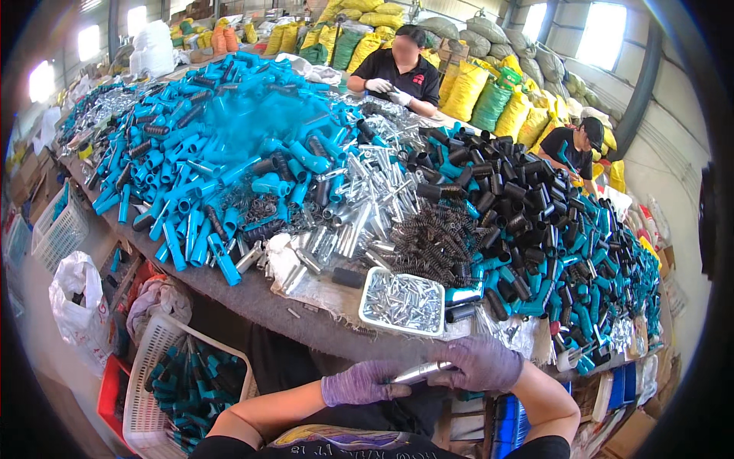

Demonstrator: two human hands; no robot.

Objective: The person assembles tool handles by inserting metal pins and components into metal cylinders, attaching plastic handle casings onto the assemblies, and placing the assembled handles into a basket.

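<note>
In front of my body, at the table's near edge, both gloved hands hold a shiny silver metal tube [419,373]. My left hand [361,382], in a purple-grey glove, pinches its left end. Closed around the right end is my right hand [485,364], whose fingers partly hide the tube. Just beyond them sits a white plastic tray [401,331] filled with small silver pins [401,300]. Dark coil springs [436,239] are heaped behind the tray, next to a pile of silver tubes [368,200]. A black sleeve [348,277] lies left of the tray.
Teal plastic handles [180,172] form a large heap at left; black sleeves [527,187] and more teal parts pile up at right. A white basket [145,382] of teal parts stands below left. Two people [401,73] work across the table, before stacked yellow sacks [462,92].
</note>
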